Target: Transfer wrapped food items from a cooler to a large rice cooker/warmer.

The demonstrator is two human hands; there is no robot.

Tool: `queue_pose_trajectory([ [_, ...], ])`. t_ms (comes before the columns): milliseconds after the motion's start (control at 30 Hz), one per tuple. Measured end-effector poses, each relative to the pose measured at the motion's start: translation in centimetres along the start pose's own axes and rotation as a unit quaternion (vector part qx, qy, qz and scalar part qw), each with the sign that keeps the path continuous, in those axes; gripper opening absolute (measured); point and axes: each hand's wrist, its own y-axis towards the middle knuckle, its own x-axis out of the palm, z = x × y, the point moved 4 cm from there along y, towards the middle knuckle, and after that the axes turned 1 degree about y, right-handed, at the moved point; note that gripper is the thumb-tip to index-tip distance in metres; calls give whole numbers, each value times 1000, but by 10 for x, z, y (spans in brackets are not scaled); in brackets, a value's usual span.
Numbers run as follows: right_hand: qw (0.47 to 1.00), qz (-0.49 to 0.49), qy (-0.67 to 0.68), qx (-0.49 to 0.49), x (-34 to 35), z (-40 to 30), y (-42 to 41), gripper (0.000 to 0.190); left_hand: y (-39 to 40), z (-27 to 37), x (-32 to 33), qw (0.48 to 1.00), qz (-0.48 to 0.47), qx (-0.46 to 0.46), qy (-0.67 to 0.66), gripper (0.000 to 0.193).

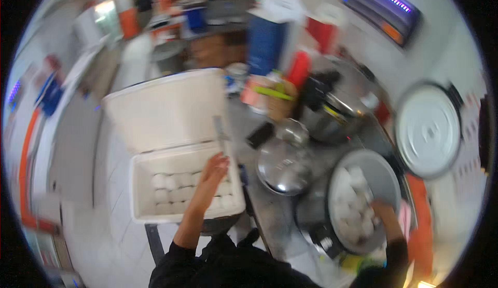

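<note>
A cream-coloured cooler [134, 190] stands open before me, its lid [167, 111] tilted back. Rows of white rounded pieces [171, 181] line its inside; blur hides what they are. My left hand [216, 167] is over the cooler's right side, near a grey metal strip [220, 128] at the lid's edge. Whether the hand holds that strip cannot be told. To the right, a large grey pot [383, 171] contains a heap of similar white pieces [350, 198]. My right hand [379, 208] reaches inside the pot, at the heap's right side, with its fingertips blurred.
A shiny metal lid [284, 167] lies on the dark metal counter [260, 206] between cooler and pot. Behind it are another metal pot [323, 120], a blue container [266, 39] and a red bottle [299, 68]. A round pale lid [428, 130] leans at the right wall.
</note>
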Motion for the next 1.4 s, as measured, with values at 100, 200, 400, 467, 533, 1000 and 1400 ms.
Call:
queue_pose_trajectory([
  [100,956,288,-47,4,39,28,1,51,-28,4,-58,997,72,26,6,44],
  [200,948,314,-36,-18,-13,28,26,52,-39,11,-94,992,123,14,-4,42],
  [400,944,328,37,2,-84,-7,12,52,-85,30,-202,963,265,21,49,41],
  [467,951,304,52,26,-93,-6,-28,52,-90,37,-227,953,282,21,107,43],
  [533,954,286,69,53,-108,-12,-61,53,-82,37,-247,953,275,22,125,43],
  [1000,788,224,382,-428,-272,-480,-45,30,-69,-152,-291,239,-244,-26,940,45],
  [1400,900,-80,321,-283,-119,-596,159,69,-23,-246,-364,462,-106,-197,858,37],
])
